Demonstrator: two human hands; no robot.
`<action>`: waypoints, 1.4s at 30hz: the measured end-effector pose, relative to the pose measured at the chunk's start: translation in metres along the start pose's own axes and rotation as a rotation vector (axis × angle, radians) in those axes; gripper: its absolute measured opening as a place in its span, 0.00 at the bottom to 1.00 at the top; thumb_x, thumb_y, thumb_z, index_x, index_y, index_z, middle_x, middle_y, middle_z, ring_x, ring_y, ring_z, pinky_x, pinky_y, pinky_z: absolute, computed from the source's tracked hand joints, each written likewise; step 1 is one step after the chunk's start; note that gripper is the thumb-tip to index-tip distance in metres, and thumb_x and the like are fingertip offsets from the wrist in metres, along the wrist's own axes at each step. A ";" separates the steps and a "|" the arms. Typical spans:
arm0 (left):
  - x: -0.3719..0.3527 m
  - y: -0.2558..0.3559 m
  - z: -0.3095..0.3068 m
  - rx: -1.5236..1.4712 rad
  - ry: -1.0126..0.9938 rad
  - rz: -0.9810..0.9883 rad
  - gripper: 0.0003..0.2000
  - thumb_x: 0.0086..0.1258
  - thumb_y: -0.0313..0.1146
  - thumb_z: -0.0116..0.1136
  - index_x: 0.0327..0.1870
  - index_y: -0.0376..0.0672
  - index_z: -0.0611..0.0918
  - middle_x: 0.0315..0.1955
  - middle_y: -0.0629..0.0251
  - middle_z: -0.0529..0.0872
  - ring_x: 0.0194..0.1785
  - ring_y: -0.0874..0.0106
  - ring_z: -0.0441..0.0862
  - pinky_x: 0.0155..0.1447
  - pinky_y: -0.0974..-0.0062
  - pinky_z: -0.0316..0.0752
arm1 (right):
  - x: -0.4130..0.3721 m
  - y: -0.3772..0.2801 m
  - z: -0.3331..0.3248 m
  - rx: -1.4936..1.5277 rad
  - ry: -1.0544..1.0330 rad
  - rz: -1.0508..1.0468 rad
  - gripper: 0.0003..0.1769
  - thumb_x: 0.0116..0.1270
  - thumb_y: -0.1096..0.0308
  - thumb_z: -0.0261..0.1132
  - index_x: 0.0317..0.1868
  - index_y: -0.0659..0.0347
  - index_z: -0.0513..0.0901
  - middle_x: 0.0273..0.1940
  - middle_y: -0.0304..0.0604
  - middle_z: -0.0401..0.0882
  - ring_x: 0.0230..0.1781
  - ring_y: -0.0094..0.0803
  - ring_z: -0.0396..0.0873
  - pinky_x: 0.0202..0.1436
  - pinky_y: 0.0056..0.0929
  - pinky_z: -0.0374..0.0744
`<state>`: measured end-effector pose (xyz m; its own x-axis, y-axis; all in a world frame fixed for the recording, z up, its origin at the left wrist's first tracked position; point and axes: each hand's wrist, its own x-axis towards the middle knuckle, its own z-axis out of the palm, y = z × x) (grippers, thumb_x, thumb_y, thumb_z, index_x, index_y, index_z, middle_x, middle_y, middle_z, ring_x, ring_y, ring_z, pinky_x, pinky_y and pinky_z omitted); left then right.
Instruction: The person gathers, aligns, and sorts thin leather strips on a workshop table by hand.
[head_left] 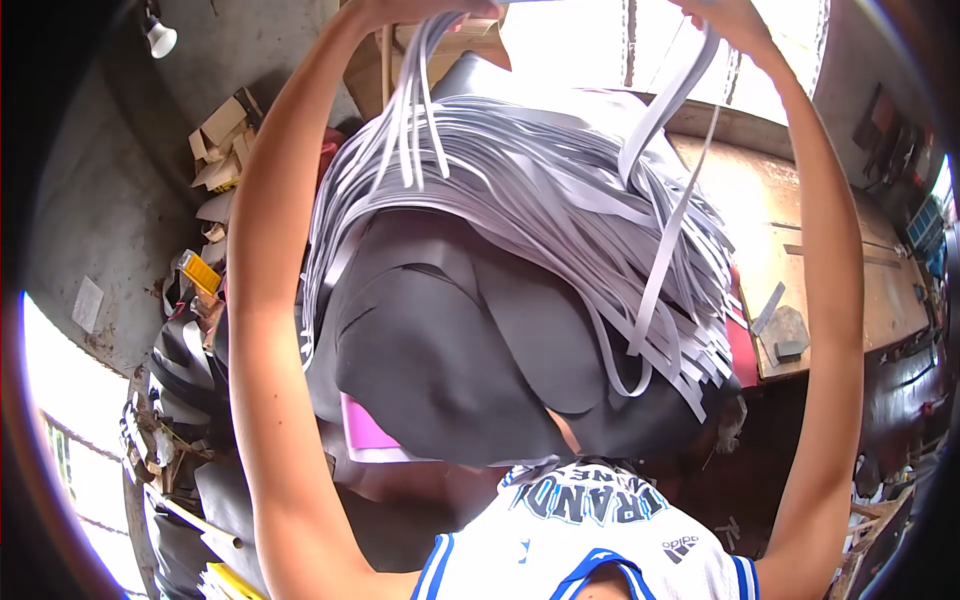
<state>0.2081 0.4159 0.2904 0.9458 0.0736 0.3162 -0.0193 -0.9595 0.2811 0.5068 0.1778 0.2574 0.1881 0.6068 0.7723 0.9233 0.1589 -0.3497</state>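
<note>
Both my arms are raised high above a big heap of long white strips (540, 190) draped over dark grey sheet material (450, 350). My left hand (420, 10), at the top edge of the view, is closed on a bunch of strips that hang down from it. My right hand (725, 15), also at the top edge and partly cut off, holds one or two strips (665, 110) that loop down onto the heap. The fingers of both hands are mostly out of frame.
A wooden workbench (830, 250) with a small tool on it stands at the right. Cardboard boxes (225, 140) and scraps pile against the grey wall at the left. A pink sheet (365, 435) pokes out under the dark material. A lamp (158, 35) hangs top left.
</note>
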 end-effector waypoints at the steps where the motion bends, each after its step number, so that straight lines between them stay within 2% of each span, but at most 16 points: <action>1: 0.006 0.038 0.011 0.074 0.050 -0.069 0.18 0.64 0.44 0.71 0.46 0.38 0.87 0.26 0.68 0.86 0.29 0.78 0.82 0.35 0.77 0.77 | -0.005 0.004 -0.017 -0.054 0.026 0.007 0.13 0.62 0.63 0.73 0.36 0.66 0.84 0.25 0.38 0.80 0.23 0.24 0.78 0.27 0.25 0.77; 4: 0.050 0.074 0.035 0.052 0.018 -0.028 0.15 0.65 0.41 0.70 0.43 0.38 0.87 0.24 0.70 0.84 0.29 0.79 0.81 0.34 0.78 0.76 | -0.025 0.029 -0.072 -0.083 0.076 0.024 0.14 0.63 0.62 0.73 0.38 0.65 0.84 0.25 0.38 0.80 0.23 0.24 0.78 0.27 0.25 0.77; 10: 0.139 0.146 0.115 0.156 0.169 -0.119 0.23 0.61 0.54 0.69 0.39 0.39 0.86 0.22 0.67 0.83 0.26 0.74 0.81 0.34 0.73 0.76 | -0.084 0.093 -0.174 -0.040 0.189 0.066 0.10 0.64 0.66 0.72 0.38 0.65 0.83 0.24 0.36 0.79 0.22 0.22 0.76 0.26 0.24 0.75; 13: 0.186 0.166 0.163 0.062 0.125 -0.062 0.21 0.63 0.50 0.68 0.34 0.37 0.85 0.21 0.62 0.83 0.26 0.71 0.82 0.32 0.70 0.74 | -0.113 0.124 -0.209 0.009 0.237 0.084 0.08 0.64 0.68 0.71 0.37 0.64 0.83 0.24 0.34 0.78 0.21 0.22 0.75 0.25 0.24 0.73; 14: 0.208 0.153 0.184 0.163 0.152 0.030 0.26 0.61 0.59 0.67 0.38 0.41 0.86 0.17 0.71 0.78 0.23 0.79 0.78 0.32 0.76 0.72 | -0.120 0.132 -0.220 0.028 0.255 0.087 0.08 0.64 0.69 0.71 0.37 0.64 0.83 0.23 0.34 0.77 0.21 0.21 0.75 0.24 0.23 0.73; 18: 0.240 0.203 0.241 0.120 0.087 0.102 0.25 0.65 0.59 0.64 0.39 0.41 0.87 0.19 0.68 0.81 0.24 0.78 0.79 0.32 0.76 0.72 | -0.155 0.156 -0.262 0.103 0.331 0.137 0.07 0.66 0.70 0.70 0.39 0.64 0.83 0.24 0.34 0.77 0.21 0.21 0.74 0.24 0.23 0.72; 21: 0.266 0.228 0.263 0.100 0.117 0.203 0.23 0.67 0.57 0.64 0.41 0.41 0.86 0.20 0.69 0.81 0.24 0.79 0.78 0.31 0.76 0.72 | -0.176 0.145 -0.306 -0.010 0.279 0.177 0.07 0.66 0.69 0.70 0.39 0.63 0.83 0.24 0.33 0.76 0.20 0.20 0.73 0.23 0.21 0.70; 24: 0.290 0.268 0.277 -0.155 0.093 0.282 0.19 0.63 0.46 0.69 0.30 0.35 0.85 0.22 0.62 0.85 0.26 0.74 0.82 0.30 0.70 0.75 | -0.198 0.139 -0.353 -0.070 0.309 0.198 0.08 0.65 0.67 0.71 0.39 0.62 0.83 0.23 0.32 0.76 0.19 0.18 0.72 0.23 0.20 0.69; 31: 0.330 0.356 0.331 -0.532 -0.013 0.418 0.17 0.70 0.37 0.65 0.53 0.36 0.78 0.28 0.63 0.85 0.32 0.77 0.83 0.36 0.74 0.79 | -0.284 0.076 -0.470 -0.267 0.194 0.425 0.15 0.59 0.70 0.77 0.46 0.60 0.85 0.29 0.31 0.82 0.23 0.15 0.74 0.24 0.18 0.71; 32: 0.335 0.368 0.347 -0.637 -0.026 0.548 0.15 0.67 0.34 0.65 0.50 0.37 0.78 0.29 0.59 0.86 0.32 0.69 0.86 0.37 0.69 0.80 | -0.298 0.062 -0.482 -0.289 0.133 0.476 0.16 0.59 0.70 0.77 0.47 0.60 0.85 0.30 0.31 0.83 0.24 0.15 0.74 0.25 0.18 0.71; 33: 0.344 0.377 0.378 -0.549 0.032 0.637 0.20 0.70 0.52 0.62 0.45 0.41 0.85 0.24 0.71 0.82 0.26 0.81 0.77 0.32 0.77 0.72 | -0.324 0.049 -0.484 -0.302 0.077 0.526 0.17 0.59 0.70 0.77 0.48 0.61 0.85 0.30 0.31 0.83 0.25 0.15 0.74 0.26 0.19 0.72; 34: 0.330 0.408 0.364 -0.330 -0.225 0.551 0.16 0.73 0.45 0.62 0.48 0.41 0.83 0.27 0.72 0.83 0.29 0.81 0.76 0.38 0.78 0.73 | -0.343 0.050 -0.502 -0.366 0.012 0.564 0.20 0.58 0.68 0.79 0.49 0.61 0.85 0.32 0.32 0.83 0.26 0.16 0.74 0.28 0.20 0.72; 37: 0.379 0.441 0.453 -0.534 -0.290 0.794 0.16 0.69 0.45 0.67 0.42 0.38 0.84 0.27 0.68 0.84 0.32 0.80 0.80 0.39 0.78 0.74 | -0.411 0.043 -0.533 -0.347 -0.029 0.789 0.24 0.58 0.63 0.79 0.53 0.63 0.85 0.38 0.33 0.84 0.34 0.18 0.77 0.37 0.21 0.75; 39: 0.403 0.476 0.523 -0.650 -0.325 0.801 0.14 0.66 0.38 0.70 0.43 0.36 0.83 0.29 0.69 0.86 0.35 0.79 0.82 0.43 0.77 0.76 | -0.464 0.060 -0.549 -0.053 0.082 0.712 0.19 0.65 0.67 0.73 0.54 0.62 0.84 0.48 0.39 0.85 0.45 0.23 0.80 0.50 0.21 0.77; 40: 0.404 0.489 0.571 -0.689 -0.408 0.820 0.17 0.64 0.38 0.71 0.48 0.37 0.84 0.34 0.63 0.88 0.40 0.72 0.84 0.48 0.73 0.77 | -0.502 0.070 -0.546 -0.168 0.126 0.733 0.19 0.64 0.66 0.74 0.54 0.62 0.84 0.45 0.37 0.85 0.40 0.21 0.80 0.44 0.22 0.77; 42: 0.398 0.538 0.632 -0.509 -0.038 0.913 0.22 0.62 0.39 0.71 0.54 0.38 0.82 0.44 0.54 0.88 0.48 0.64 0.86 0.54 0.67 0.79 | -0.549 0.083 -0.575 -0.187 0.278 0.921 0.20 0.63 0.61 0.76 0.53 0.60 0.85 0.36 0.33 0.85 0.30 0.17 0.76 0.32 0.23 0.74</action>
<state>0.7788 -0.2425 -0.0050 0.5127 -0.6383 0.5742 -0.8573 -0.4176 0.3012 0.6727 -0.5901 0.1096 0.9117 0.2230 0.3451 0.4095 -0.4255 -0.8070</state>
